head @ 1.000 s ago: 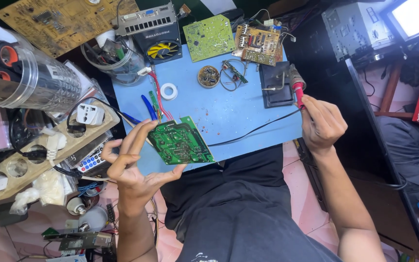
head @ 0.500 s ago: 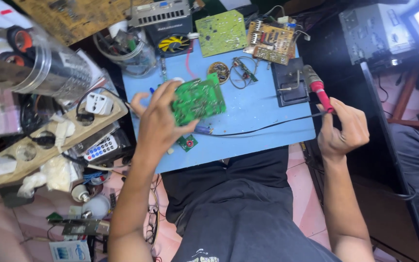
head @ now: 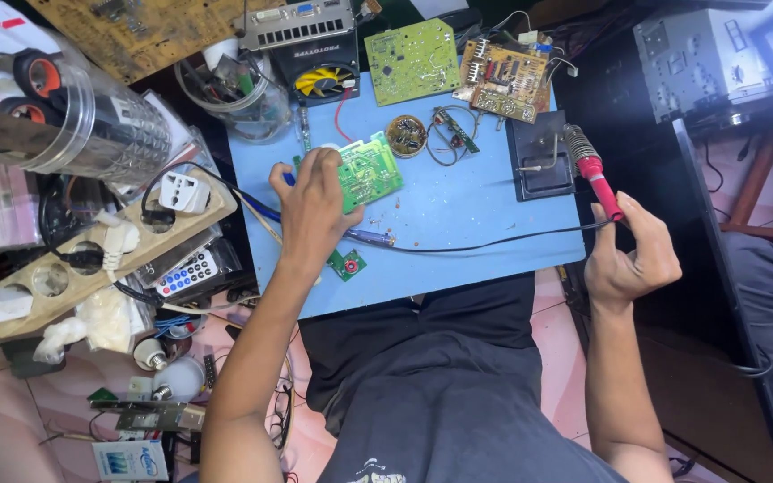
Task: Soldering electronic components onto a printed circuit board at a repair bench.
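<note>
**Green board held on blue mat**

Left hand (head: 313,207) gripped a green circuit board (head: 367,170), tilted, lying mid-mat, component side up. Right hand (head: 630,255) was closed around a red-handled soldering iron (head: 594,172) past the blue mat (head: 485,210) right edge. A small white-and-blue box (head: 130,460) lay on the floor, lower left. Bare mat stayed free toward the near edge.

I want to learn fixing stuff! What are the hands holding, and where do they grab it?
The left hand grips the green board by its left edge. The right hand holds the soldering iron by its red handle.
</note>
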